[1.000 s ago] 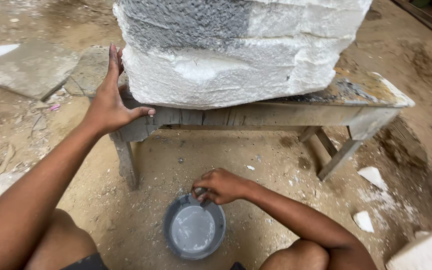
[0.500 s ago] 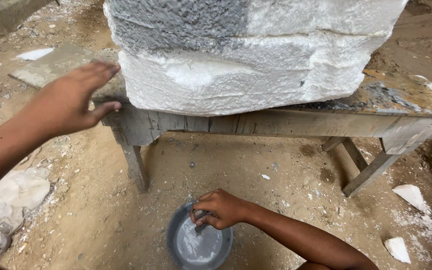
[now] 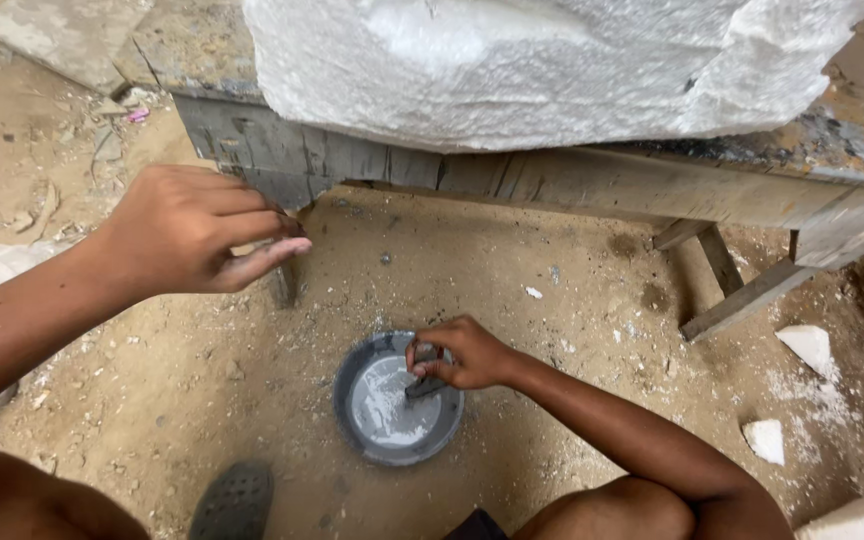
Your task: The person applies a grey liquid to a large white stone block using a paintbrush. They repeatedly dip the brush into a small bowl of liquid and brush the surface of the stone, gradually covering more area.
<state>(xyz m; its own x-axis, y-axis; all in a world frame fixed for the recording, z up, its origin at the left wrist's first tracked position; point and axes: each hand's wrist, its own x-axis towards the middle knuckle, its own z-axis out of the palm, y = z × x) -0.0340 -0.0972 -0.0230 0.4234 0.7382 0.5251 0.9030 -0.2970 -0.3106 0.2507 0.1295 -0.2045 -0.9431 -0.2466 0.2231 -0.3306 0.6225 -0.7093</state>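
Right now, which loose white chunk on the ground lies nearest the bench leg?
The upper white chunk, just right of the slanted bench leg; the smaller one lies lower down.

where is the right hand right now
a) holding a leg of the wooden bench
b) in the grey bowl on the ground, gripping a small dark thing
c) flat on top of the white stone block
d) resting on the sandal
b: the right hand is over the grey bowl on the sandy ground, fingers closed on a small dark thing dipped in the pale liquid.
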